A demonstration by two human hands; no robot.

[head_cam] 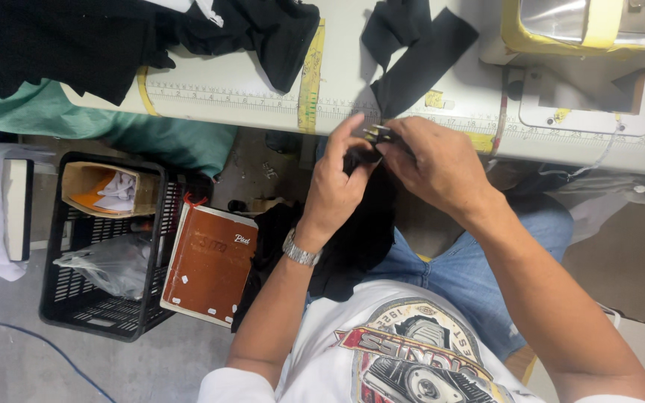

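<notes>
Two hands meet just below the near edge of the pale sewing table (pixel 263 93), which runs across the frame from nine o'clock to three o'clock and carries printed ruler strips and yellow tape. At eleven o'clock a heap of black fabric (pixel 98 37) lies on that table, partly over a green cloth (pixel 54 112) that hangs off its edge. At one o'clock the sewing machine (pixel 576 30), grey with yellow tape round its head, sits on the table. Down at eight o'clock stands a black plastic crate (pixel 76 298) on the floor, with a brown hardback book (pixel 210 265) leaning against its right side.

From the hands a black garment (pixel 360 231) hangs down over the lap in blue jeans, while a black strip (pixel 419 60) of the same cloth runs up onto the table toward twelve o'clock.

At the centre, the left hand (pixel 334 190), a metal watch on its wrist, has thumb and forefinger pinched shut on the upper edge of the garment. The right hand (pixel 438 160), at two o'clock from the left, closes its fingertips on the same edge, the two sets of fingertips touching. Between them sits a small dark piece with a pale glint (pixel 377 135); what it is cannot be made out.
</notes>
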